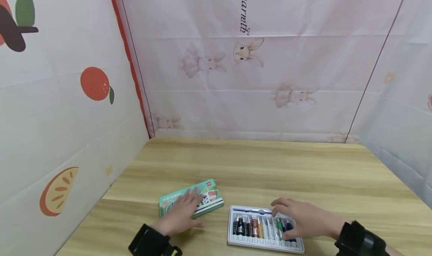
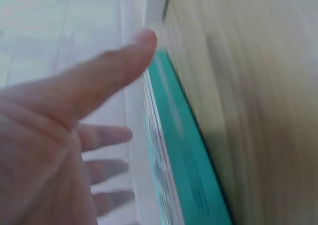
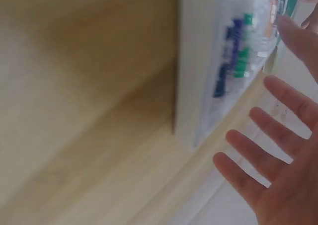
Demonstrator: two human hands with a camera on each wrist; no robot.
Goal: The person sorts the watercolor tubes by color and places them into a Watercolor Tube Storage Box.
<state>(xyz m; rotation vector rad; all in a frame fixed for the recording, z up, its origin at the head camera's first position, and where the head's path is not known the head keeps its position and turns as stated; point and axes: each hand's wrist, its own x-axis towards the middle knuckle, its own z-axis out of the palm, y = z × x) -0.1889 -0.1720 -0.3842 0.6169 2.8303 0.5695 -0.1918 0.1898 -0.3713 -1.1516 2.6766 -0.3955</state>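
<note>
A green printed box (image 1: 212, 196) lies slantwise on the table, and its teal side (image 2: 181, 145) shows in the left wrist view. My left hand (image 1: 182, 213) is over the box with fingers spread; whether it touches the lid, I cannot tell. To the right is a white plastic tray (image 1: 248, 241) with a row of paint tubes (image 1: 255, 226), several dark, others orange, white and green. A thin dark-blue paintbrush (image 1: 249, 211) lies along its far edge. My right hand (image 1: 303, 217) hovers over the tray's right end, its fingers apart and holding nothing in the right wrist view.
The wooden table (image 1: 256, 166) runs back to a pale cloth wall (image 1: 216, 110) printed with rabbits. A fruit-patterned sheet (image 1: 84, 125) closes off the left side, and another pale sheet (image 1: 401, 117) stands at the right. Black bands (image 1: 361, 241) sit on both wrists.
</note>
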